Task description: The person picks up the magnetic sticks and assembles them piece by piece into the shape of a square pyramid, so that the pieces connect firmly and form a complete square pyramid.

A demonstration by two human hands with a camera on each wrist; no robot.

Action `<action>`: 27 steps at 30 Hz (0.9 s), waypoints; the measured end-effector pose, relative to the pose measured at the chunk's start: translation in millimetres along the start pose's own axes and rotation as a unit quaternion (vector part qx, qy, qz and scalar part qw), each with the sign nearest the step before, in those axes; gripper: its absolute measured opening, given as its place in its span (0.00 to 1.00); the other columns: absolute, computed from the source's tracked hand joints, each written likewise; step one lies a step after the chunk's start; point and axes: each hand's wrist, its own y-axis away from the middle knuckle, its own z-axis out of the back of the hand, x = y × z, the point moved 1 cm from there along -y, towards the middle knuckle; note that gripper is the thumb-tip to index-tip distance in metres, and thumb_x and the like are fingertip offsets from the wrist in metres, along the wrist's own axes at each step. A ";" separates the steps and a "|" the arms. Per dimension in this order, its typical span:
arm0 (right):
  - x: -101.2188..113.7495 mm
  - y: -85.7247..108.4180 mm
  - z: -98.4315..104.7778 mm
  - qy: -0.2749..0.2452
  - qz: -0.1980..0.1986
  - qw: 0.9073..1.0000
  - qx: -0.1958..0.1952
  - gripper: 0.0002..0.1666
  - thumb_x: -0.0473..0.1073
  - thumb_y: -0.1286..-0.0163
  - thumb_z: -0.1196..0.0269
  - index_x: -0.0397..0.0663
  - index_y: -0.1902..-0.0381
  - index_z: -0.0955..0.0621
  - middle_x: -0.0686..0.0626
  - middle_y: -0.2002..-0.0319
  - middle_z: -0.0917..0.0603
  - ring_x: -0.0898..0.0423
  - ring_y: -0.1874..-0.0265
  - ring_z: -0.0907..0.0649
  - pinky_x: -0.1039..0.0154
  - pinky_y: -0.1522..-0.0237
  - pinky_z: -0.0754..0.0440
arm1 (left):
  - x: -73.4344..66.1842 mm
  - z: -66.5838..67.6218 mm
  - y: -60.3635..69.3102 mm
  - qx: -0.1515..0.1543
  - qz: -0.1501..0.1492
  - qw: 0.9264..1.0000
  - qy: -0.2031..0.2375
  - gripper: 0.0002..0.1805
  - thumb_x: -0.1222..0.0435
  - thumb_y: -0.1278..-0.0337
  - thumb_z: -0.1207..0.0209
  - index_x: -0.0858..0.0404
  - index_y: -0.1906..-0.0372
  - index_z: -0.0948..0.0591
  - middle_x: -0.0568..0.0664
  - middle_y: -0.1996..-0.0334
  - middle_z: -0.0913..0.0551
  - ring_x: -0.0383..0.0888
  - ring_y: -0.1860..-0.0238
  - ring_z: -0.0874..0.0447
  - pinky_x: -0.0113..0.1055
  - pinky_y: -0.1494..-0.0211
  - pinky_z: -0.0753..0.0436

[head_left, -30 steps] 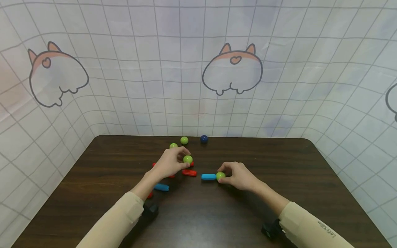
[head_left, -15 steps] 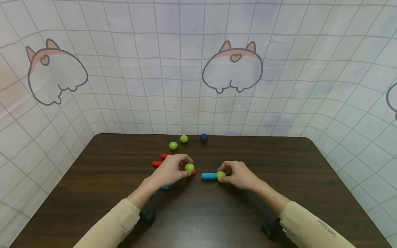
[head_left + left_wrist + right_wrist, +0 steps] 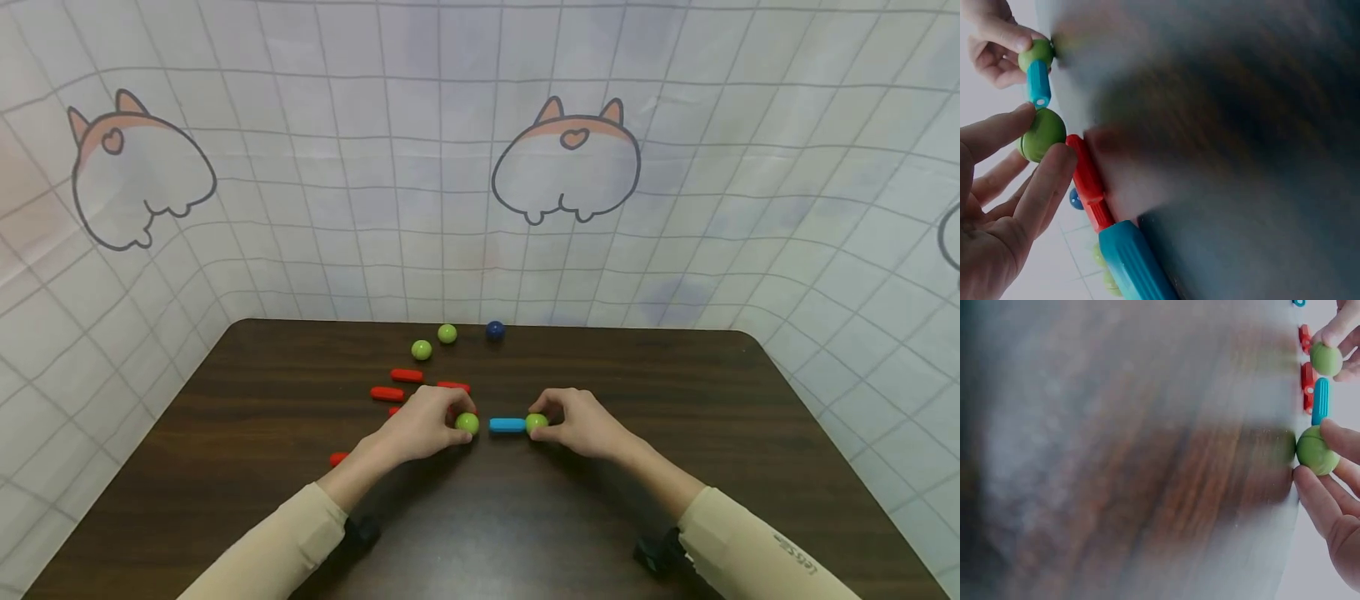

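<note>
My left hand (image 3: 427, 425) pinches a green ball (image 3: 467, 423) between thumb and fingers. A short gap separates this ball from the left end of a light blue rod (image 3: 507, 425). At the rod's other end sits a second green ball (image 3: 1317, 451), pinched by my right hand (image 3: 581, 423). In the right wrist view the rod meets that ball, and its free end points at the ball in the left hand. Red rods lie behind and beside the left hand, which partly covers some of them in the head view.
Two loose green balls (image 3: 422, 350) and a dark blue ball (image 3: 495, 331) sit toward the table's back edge. Several red rods (image 3: 387, 393) lie on the left. Another blue rod (image 3: 1132, 256) shows in the left wrist view. A gridded curtain (image 3: 337, 208) hangs behind the brown table (image 3: 637, 375).
The left hand has come nearer the person and slightly right with its green ball, level with the blue rod's free end. The right hand, its ball and the rod have stayed nearly still.
</note>
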 end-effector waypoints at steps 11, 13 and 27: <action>2.1 0.3 -3.4 -0.005 0.009 1.000 0.007 0.12 0.41 0.35 0.25 0.46 0.56 0.14 0.58 0.66 0.13 0.61 0.66 0.17 0.62 0.64 0.19 | -1.2 -8.7 -3.7 0.028 -0.004 0.999 -0.018 0.13 0.70 0.45 0.25 0.63 0.55 0.15 0.47 0.62 0.14 0.42 0.63 0.17 0.40 0.58 0.17; 3.3 0.0 -4.1 -0.006 0.015 1.000 0.010 0.12 0.41 0.35 0.25 0.46 0.56 0.14 0.58 0.66 0.13 0.61 0.66 0.17 0.63 0.64 0.19 | -2.0 -8.9 -4.6 0.030 -0.006 0.999 -0.019 0.13 0.70 0.45 0.25 0.63 0.56 0.15 0.47 0.62 0.14 0.43 0.63 0.17 0.40 0.58 0.17; 7.1 1.8 -4.4 -0.006 0.013 1.000 0.014 0.12 0.42 0.36 0.25 0.47 0.57 0.14 0.58 0.66 0.13 0.61 0.66 0.18 0.63 0.65 0.20 | -5.7 -7.3 -7.4 0.046 -0.031 0.998 -0.028 0.15 0.73 0.48 0.25 0.61 0.57 0.16 0.46 0.63 0.16 0.43 0.65 0.20 0.36 0.61 0.19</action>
